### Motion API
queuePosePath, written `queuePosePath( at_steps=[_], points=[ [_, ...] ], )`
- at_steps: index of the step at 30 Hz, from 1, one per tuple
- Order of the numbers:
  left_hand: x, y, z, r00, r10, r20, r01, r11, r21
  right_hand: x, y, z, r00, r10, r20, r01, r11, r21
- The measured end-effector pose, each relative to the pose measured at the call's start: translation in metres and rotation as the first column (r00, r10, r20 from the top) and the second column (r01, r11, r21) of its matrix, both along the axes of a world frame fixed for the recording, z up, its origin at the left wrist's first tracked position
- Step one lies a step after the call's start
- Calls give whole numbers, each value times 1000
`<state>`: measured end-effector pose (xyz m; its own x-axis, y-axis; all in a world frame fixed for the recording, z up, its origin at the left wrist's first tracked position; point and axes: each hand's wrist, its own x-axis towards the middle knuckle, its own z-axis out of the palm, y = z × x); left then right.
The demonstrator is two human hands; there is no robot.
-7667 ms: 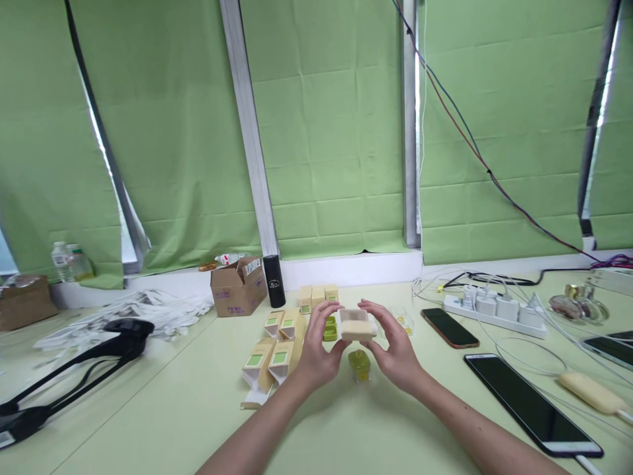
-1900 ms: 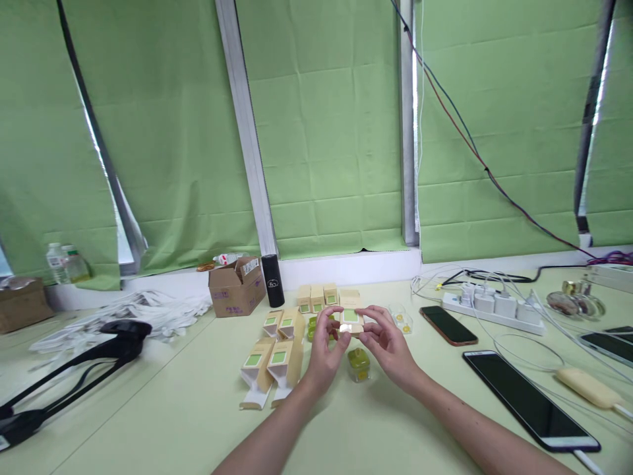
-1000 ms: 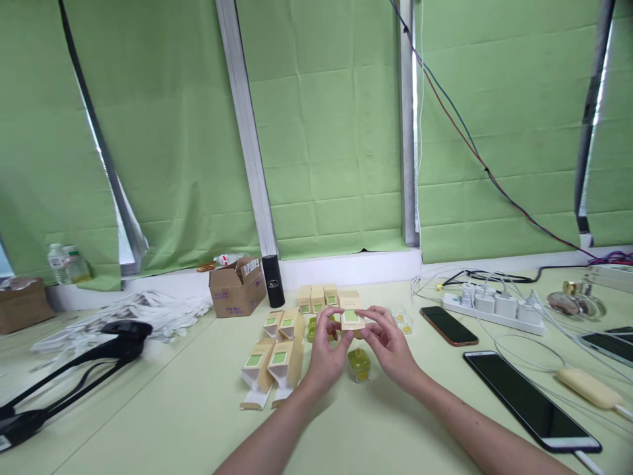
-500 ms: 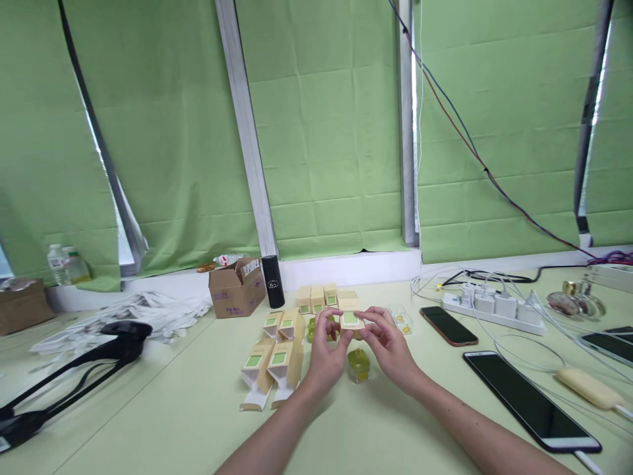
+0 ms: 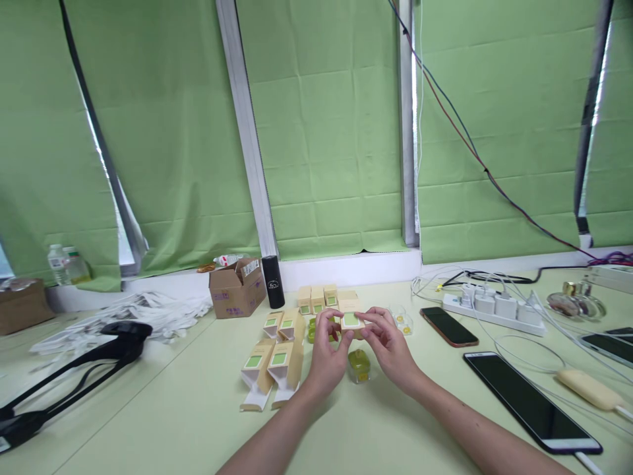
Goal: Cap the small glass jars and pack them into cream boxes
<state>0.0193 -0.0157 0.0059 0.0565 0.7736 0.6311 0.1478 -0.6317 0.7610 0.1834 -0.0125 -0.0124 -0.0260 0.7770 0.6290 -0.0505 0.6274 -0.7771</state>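
Observation:
Between my two hands is a small beige cardboard box with a green window on its face. My left hand grips its left side, fingers bent around the edge. On the opposite side, my right hand pinches it with thumb and fingers. Just below the box, a small green jar with a clear base stands on the table. To the left stand several similar beige boxes, the nearer ones with white end flaps folded out. More green jars show partly behind my left hand.
Several beige boxes stand further back. Clear plastic pieces lie beyond my right hand. Phones, cables and a power strip occupy the right side. An open carton and a black cylinder stand at the back left.
Both hands keep their hold on the small box, which has tilted very slightly. Nothing else has visibly moved.

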Motion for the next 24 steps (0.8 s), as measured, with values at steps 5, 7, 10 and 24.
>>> queuePosePath(
  at_steps=[5,7,10,24],
  points=[
    [-2,-3,2,999,-15,-48,16,1000,23,1,0,2,999,39,7,-38,998,-43],
    [-3,-3,3,996,21,-90,-15,997,73,1,1,1,999,43,10,-42,998,-49],
    [-5,-3,2,985,99,-145,-83,990,111,3,0,1,996,10,94,-6,999,-37],
    [-7,6,-2,989,148,-22,-148,989,14,3,-26,11,945,-25,326,-40,981,190]
  ],
)
